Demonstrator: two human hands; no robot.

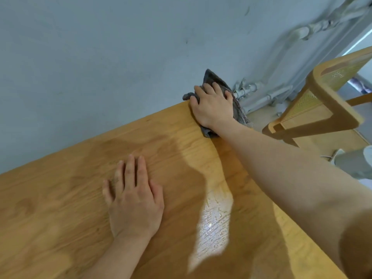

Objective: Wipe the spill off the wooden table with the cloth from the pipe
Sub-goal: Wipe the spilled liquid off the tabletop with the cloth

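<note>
Cloth (pixel 240 112): grey, crumpled, on wood-grain table (pixel 60 198).

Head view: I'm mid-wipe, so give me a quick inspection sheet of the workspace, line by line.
Surface: wooden table; a glistening wet streak lies near its right edge, not yet wiped.
Job's things: grey cloth bunched at the table's far corner, partly over the edge.
Clutter: nothing seen.
Grippers: right hand presses flat on the cloth; left hand rests flat on bare wood, holding nothing.
Cables: possibly a thin white cord on the floor; too small to tell.
Surroundings: grey wall, white pipes along its foot, wooden chair right of the table.
</note>
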